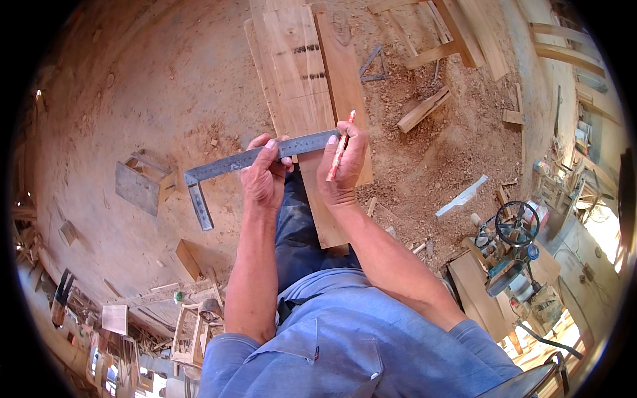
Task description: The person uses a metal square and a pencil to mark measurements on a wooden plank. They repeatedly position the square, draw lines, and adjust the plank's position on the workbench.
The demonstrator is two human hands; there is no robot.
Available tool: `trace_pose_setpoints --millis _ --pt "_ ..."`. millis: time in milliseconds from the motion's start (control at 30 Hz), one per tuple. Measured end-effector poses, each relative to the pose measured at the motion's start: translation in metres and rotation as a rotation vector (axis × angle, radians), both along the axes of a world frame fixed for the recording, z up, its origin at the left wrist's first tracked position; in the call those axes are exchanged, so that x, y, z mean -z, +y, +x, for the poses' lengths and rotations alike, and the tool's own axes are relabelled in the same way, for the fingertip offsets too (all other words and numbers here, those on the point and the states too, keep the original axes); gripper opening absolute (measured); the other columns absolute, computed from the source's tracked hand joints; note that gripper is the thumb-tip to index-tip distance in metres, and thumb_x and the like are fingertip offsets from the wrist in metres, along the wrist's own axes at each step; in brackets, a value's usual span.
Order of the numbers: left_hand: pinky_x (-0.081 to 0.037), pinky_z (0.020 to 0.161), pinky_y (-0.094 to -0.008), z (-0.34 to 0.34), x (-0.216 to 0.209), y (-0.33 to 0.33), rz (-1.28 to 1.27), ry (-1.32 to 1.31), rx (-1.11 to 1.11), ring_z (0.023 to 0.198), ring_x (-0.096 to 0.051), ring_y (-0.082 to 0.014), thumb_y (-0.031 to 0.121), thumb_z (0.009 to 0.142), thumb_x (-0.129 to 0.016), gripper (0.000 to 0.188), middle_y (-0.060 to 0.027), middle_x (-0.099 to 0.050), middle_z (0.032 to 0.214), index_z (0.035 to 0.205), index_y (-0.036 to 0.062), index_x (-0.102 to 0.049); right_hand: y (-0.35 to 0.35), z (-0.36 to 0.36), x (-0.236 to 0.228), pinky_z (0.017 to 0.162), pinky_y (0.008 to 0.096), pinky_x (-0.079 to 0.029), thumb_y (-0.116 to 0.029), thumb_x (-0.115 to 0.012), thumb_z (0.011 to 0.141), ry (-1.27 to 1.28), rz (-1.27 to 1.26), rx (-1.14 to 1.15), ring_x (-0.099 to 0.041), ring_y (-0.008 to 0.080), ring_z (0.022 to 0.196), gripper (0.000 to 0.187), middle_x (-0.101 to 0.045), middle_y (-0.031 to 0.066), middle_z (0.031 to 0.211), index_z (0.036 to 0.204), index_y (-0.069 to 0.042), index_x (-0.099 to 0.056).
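Observation:
Between my two hands I hold a grey metal try square (235,161) with ruled marks, its long blade slanting up to the right and its short arm hanging down at the left end. My left hand (264,179) pinches the blade near its middle, thumb on top. At the blade's right end, my right hand (345,162) grips it with thumb and fingers. A red and white patterned pencil (338,156) is also held in my right hand, pointing upward. Beneath the hands lie long wooden boards (292,93), with dark smudges on one.
A small wooden stool (142,182) stands on the dusty floor at left. A triangular frame tool (375,64) and a wood offcut (424,109) lie right of the boards among shavings. A machine with a black handwheel (517,224) stands at lower right. Wooden frames (192,335) sit lower left.

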State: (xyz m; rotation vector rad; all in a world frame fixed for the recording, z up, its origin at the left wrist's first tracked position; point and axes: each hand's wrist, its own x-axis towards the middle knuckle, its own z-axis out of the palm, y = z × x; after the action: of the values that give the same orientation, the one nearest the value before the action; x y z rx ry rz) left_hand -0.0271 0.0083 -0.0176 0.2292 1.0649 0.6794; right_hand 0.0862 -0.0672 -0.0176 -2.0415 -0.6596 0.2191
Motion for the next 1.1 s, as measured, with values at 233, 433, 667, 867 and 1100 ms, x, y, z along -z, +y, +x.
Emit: trace_pose_setpoints --millis 233,433,667,867,1100 --pt "-0.051 0.057 -0.0344 -0.0001 -0.0006 0.0001 -0.009 0.007 -0.005 0.064 -0.064 -0.0221 0.006 0.093 -0.061 0.025 -0.0194 -0.069 0.101 0.116 0.0059 -0.052 0.0009 -0.0002 -0.0009 0.088 0.0408 -0.044 0.003 -0.050 0.086 -0.019 -0.011 -0.014 -0.052 0.0342 0.096 0.029 -0.049 0.0191 0.103 0.116 0.001 -0.050" --pt "-0.051 0.056 -0.0342 -0.0003 -0.0018 0.0006 -0.015 -0.010 -0.003 0.064 -0.064 -0.0218 0.005 0.093 -0.060 0.021 -0.0186 -0.069 0.100 0.113 0.0065 -0.054 0.0019 -0.0001 -0.0045 0.087 0.0411 -0.044 0.003 -0.050 0.086 0.000 -0.015 -0.016 -0.052 0.0342 0.095 0.030 -0.049 0.0193 0.103 0.116 0.000 -0.050" --pt "-0.050 0.056 -0.0343 0.0009 -0.0033 0.0008 -0.024 -0.004 -0.008 0.063 -0.064 -0.0217 0.005 0.093 -0.061 0.022 -0.0185 -0.069 0.100 0.114 0.0072 -0.053 0.0011 -0.0002 -0.0022 0.087 0.0417 -0.043 0.002 -0.049 0.087 -0.020 -0.015 -0.018 -0.052 0.0348 0.095 0.030 -0.049 0.0195 0.103 0.116 0.000 -0.050" --pt "-0.051 0.054 -0.0342 0.0007 -0.0015 -0.0001 -0.018 -0.010 -0.019 0.063 -0.064 -0.0211 0.004 0.092 -0.062 0.025 -0.0205 -0.068 0.100 0.114 0.0033 -0.050 0.0013 -0.0005 -0.0006 0.088 0.0418 -0.043 0.002 -0.049 0.086 -0.011 -0.008 -0.013 -0.052 0.0352 0.095 0.030 -0.049 0.0199 0.103 0.116 0.001 -0.050" --pt "-0.051 0.054 -0.0339 0.0014 -0.0017 -0.0008 -0.007 -0.007 -0.026 0.062 -0.063 -0.0213 0.004 0.092 -0.063 0.026 -0.0208 -0.068 0.100 0.114 0.0031 -0.050 0.0019 -0.0009 -0.0021 0.088 0.0423 -0.043 0.002 -0.050 0.086 -0.011 -0.016 -0.012 -0.052 0.0355 0.095 0.029 -0.050 0.0201 0.103 0.115 0.001 -0.050"
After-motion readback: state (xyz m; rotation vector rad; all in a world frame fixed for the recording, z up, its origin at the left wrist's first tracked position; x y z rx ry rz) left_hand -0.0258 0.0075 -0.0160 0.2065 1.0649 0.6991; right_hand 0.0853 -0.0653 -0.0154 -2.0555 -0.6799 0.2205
